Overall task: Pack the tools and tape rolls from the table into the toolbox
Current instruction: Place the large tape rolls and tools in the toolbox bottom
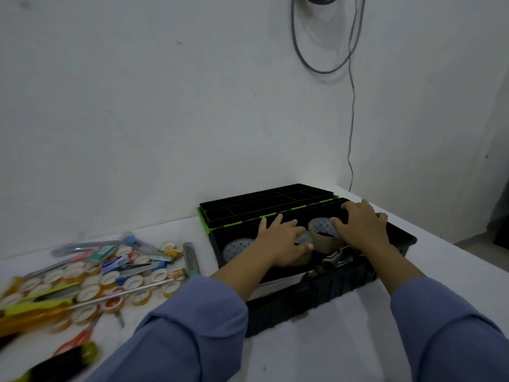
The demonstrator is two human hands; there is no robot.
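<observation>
- On the white table [303,354] we keep the open toolbox [316,296] square and steady. Its lid tray [264,208] lies back, out of our way.
- The pile of small tape rolls and tools [91,285] waits at our left, well apart from the box, so most of the packing remains.
- Our left hand [281,241] lies flat with fingers spread over a wide brown roll [303,259] in the box. We should press it down level, not tilted.
- Our right hand [360,227] is spread too, thumb against the upright roll [325,235] and fingers at the back wall. We nudge that roll snug.
- A third roll [237,248] sits at the left end.
- We judge the metal tool [336,259] in front could snag, so we leave it room.
</observation>
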